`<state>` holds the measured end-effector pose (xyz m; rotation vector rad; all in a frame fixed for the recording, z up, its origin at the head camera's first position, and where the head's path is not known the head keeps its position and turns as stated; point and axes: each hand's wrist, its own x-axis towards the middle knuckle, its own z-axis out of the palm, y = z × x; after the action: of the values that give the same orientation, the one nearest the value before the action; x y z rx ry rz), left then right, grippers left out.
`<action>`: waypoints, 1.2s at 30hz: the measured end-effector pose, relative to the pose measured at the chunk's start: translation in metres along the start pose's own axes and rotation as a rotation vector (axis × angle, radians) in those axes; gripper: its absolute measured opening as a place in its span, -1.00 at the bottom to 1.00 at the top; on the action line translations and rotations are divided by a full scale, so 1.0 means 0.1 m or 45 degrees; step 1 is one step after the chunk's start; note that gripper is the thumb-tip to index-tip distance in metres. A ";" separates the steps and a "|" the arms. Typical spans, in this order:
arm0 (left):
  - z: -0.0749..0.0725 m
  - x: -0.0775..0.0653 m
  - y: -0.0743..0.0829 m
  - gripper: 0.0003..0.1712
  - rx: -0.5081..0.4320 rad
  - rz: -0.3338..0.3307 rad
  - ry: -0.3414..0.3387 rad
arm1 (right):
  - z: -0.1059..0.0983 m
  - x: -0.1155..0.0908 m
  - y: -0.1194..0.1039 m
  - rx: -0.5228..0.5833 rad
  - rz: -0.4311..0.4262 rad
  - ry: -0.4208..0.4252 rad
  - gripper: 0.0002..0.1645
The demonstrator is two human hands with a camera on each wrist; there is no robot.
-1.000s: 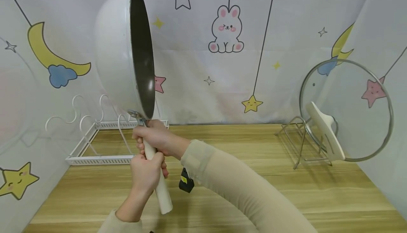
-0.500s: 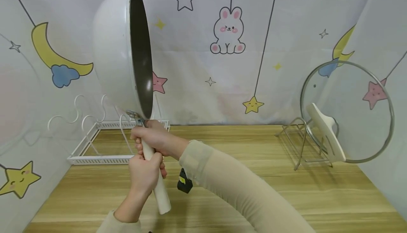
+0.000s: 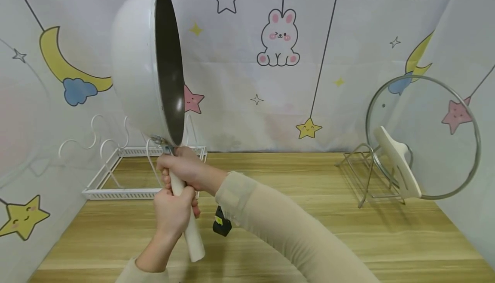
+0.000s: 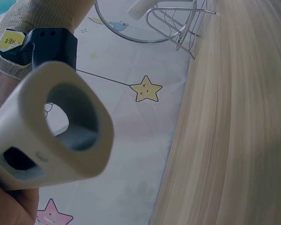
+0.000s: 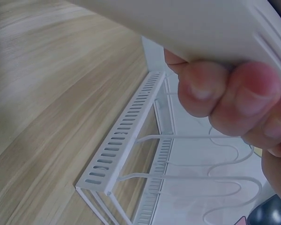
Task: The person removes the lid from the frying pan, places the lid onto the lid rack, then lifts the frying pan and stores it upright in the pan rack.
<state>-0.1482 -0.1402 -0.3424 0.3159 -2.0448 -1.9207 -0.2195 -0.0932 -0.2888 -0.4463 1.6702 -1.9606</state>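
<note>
A deep white wok [image 3: 133, 68] with a dark inside stands upright in the air, its opening facing right in the head view. My right hand [image 3: 187, 169] grips the top of its pale handle [image 3: 194, 242], just below the metal bracket [image 3: 164, 143]. Lower down, my left hand [image 3: 172, 210] wraps round the same handle. The left wrist view looks at the handle's hollow end [image 4: 91, 154], with part of my left hand [image 4: 9, 206] at the edge. Curled fingers [image 5: 243, 93] of my right hand press against the handle in the right wrist view.
Behind the hands, a white wire rack [image 3: 131, 194] sits at the table's back left. At the right, a metal wire stand [image 3: 361, 188] holds a glass lid [image 3: 478, 145] with a white slotted handle [image 3: 398, 162]. A black wrist device [image 3: 222, 225] hangs under the right sleeve.
Both hands and the wok have drifted slightly left in the head view, while the background has shifted a little right. The grip on the handle looks the same.
</note>
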 end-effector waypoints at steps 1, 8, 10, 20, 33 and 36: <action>0.00 0.00 0.00 -0.86 0.007 -0.001 -0.001 | 0.00 0.00 0.00 -0.007 -0.005 0.004 -0.66; -0.03 0.01 -0.01 -0.86 0.033 -0.001 0.011 | 0.02 0.02 0.03 -0.037 -0.010 0.022 -0.67; -0.04 0.01 -0.01 -0.86 0.034 0.000 0.012 | 0.03 0.02 0.04 -0.060 -0.017 0.036 -0.67; -0.07 0.03 -0.02 -0.80 0.066 0.042 0.061 | 0.10 0.02 0.03 -0.236 -0.074 0.099 -0.62; -0.09 0.01 0.02 -0.77 0.027 0.019 0.061 | 0.19 -0.03 -0.04 -0.361 -0.068 0.223 -0.58; -0.10 0.01 0.02 -0.77 0.036 0.015 0.065 | 0.20 -0.03 -0.03 -0.346 -0.073 0.241 -0.59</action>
<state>-0.1453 -0.1497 -0.3396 0.3550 -2.0383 -1.8589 -0.2060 -0.1075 -0.2820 -0.4214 2.0784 -1.8711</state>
